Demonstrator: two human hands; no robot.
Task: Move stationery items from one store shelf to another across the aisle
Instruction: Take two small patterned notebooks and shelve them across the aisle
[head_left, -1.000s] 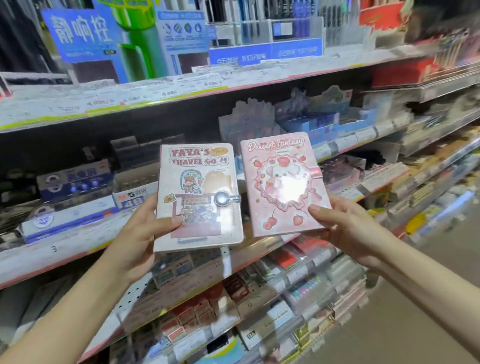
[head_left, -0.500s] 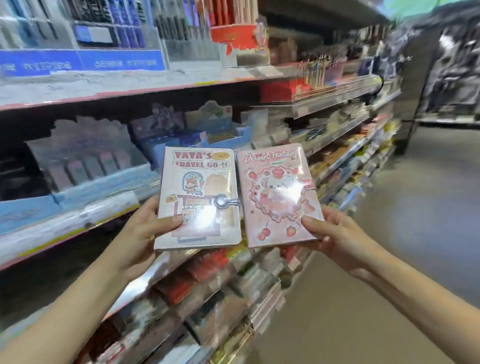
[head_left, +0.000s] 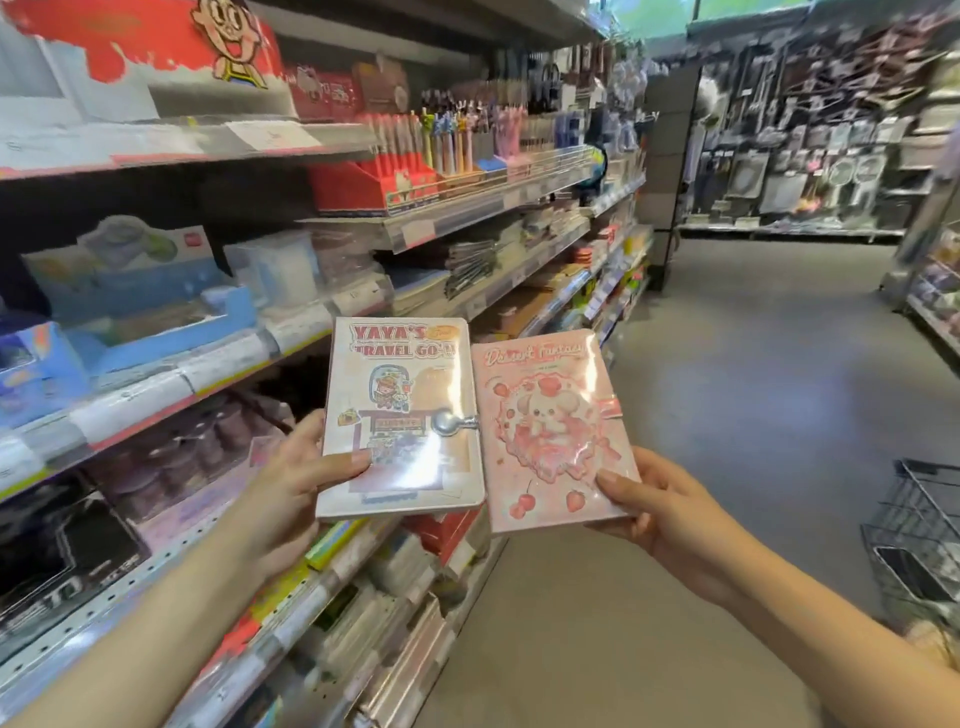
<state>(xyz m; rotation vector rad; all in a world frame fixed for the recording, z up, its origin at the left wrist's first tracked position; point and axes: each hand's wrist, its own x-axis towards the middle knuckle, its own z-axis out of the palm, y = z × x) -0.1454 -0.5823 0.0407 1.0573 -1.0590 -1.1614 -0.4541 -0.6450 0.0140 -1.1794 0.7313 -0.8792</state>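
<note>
My left hand grips a cream notebook titled "Yaya's Travel Go" with a round metal clasp, thumb on its front cover. Beside it, my right hand holds a pink "Dessert Fantasy" notebook at its lower right corner, thumb on the cover. Both notebooks are upright, side by side and wrapped in shiny plastic, held out in front of the stationery shelves on the left.
The left shelves carry pens in red display boxes, blue boxes and stacked paper goods. The grey aisle floor runs ahead to a back wall of hung goods. A wire shopping basket stands at right, near another shelf.
The view has swung to the right, from facing the shelves to looking down the aisle. Both hands keep the same hold on the two notebooks.
</note>
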